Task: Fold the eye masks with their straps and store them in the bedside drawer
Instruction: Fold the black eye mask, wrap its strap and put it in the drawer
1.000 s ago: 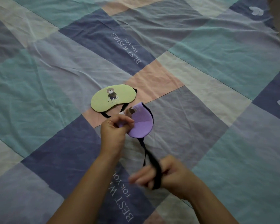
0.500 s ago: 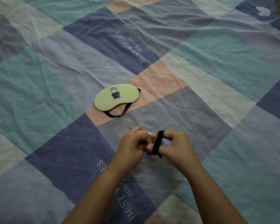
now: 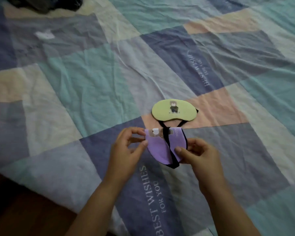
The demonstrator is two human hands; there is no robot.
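A purple eye mask (image 3: 158,148) is folded in half, with its black strap (image 3: 167,140) wrapped around it. I hold it just above the bedspread. My left hand (image 3: 126,149) pinches its left edge, and my right hand (image 3: 197,153) pinches its right side with the thumb on the fabric. A yellow-green eye mask (image 3: 165,111) with a small bear print lies flat on the bed just beyond, its black strap (image 3: 170,123) looping out toward me. No drawer is in view.
A patchwork bedspread (image 3: 85,86) in blue, teal, peach and cream covers the bed, with "BEST WISHES FOR YOU" printed on it. The bed's edge and brown floor (image 3: 15,206) show at the lower left. A dark bundle (image 3: 46,3) lies at the far top left.
The strap went from hanging loose in my right hand to wrapped around the folded purple mask. The view has swung left, bringing the bed's edge and floor into sight.
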